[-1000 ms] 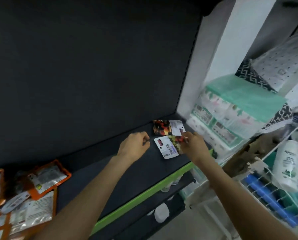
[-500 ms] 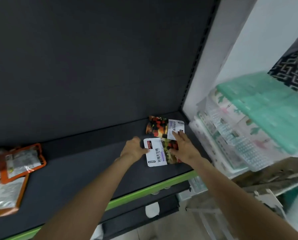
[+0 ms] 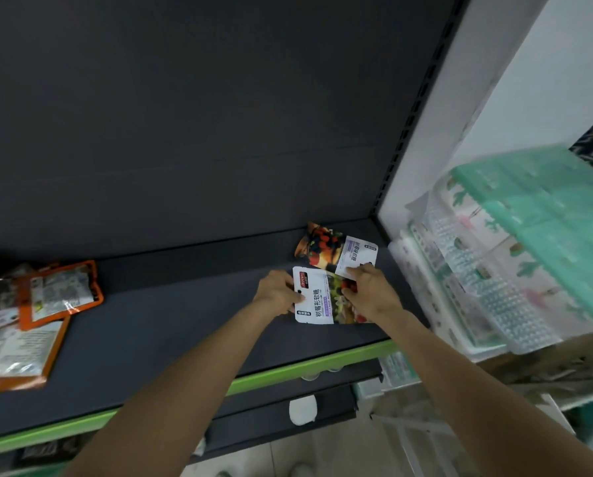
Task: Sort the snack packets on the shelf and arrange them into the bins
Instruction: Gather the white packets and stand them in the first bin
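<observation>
Left hand: the left hand (image 3: 278,293) is gripping the left edge of the near fruit packet (image 3: 317,299), thumb lying on the white printed face and fingers curled under the edge.
Right hand: the right hand (image 3: 370,293) is lying over the right part of the same packet – its fingers (image 3: 351,295) are bending onto the fruit picture and seem to be pinching it, though the underside of the hand is hidden.
Near fruit packet: it is lying flat near the right end of the dark shelf (image 3: 171,325), between the two hands, with its white label end pointing left and the fruit print pointing right.
Far fruit packet: a second packet (image 3: 336,251) of the same kind is sitting just behind the first, close to the shelf's back right corner; its near corner is touching or slipping under the right hand's fingertips – I cannot tell which.
Orange packets: a loose heap of orange-edged packets (image 3: 59,294) is lying at the left end of the shelf, overlapping one another, well apart from the hands.
Shelf edge: a green strip (image 3: 308,368) is running along the shelf's front lip.
Right side: clear-wrapped packs with green tops (image 3: 529,242) are stacking up beside the shelf's white side panel (image 3: 436,139), blurred.
</observation>
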`<state>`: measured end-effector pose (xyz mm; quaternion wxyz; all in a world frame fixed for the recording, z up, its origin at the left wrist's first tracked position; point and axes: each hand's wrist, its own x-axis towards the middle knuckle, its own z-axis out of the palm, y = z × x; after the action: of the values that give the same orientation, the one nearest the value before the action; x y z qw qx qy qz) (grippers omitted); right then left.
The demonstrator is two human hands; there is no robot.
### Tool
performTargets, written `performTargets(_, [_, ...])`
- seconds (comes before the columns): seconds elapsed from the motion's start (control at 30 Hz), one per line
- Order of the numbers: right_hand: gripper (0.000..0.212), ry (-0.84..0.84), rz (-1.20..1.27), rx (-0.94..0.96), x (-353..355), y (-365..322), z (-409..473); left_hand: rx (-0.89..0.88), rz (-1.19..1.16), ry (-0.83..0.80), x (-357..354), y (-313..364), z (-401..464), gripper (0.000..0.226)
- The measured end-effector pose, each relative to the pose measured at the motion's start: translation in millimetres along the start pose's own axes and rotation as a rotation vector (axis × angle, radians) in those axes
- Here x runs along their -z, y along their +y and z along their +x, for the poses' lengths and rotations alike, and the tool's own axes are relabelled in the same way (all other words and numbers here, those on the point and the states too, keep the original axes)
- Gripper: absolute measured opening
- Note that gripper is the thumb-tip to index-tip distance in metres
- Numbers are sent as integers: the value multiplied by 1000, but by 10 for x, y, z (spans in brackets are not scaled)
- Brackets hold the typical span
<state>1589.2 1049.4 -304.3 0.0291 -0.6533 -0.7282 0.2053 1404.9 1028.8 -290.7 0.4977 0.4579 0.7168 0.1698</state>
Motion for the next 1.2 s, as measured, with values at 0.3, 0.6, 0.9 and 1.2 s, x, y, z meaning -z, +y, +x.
performTargets(0.3, [66,-61,-18,-17,-75,145,64,-175,9,357,480,-118,-158,22])
performTargets(0.6, [46,106,-110,-2,-166,-36,159,-281,-103,630,861,-197,-394,16])
performTargets(0.9, [47,-6,1,139,-117,-221,72,-383,-53,724,900,-143,-488,17])
performTargets(1.2, [95,-71,44,-36,-190,-118,110,-374,-85,698,898,-222,-524,15])
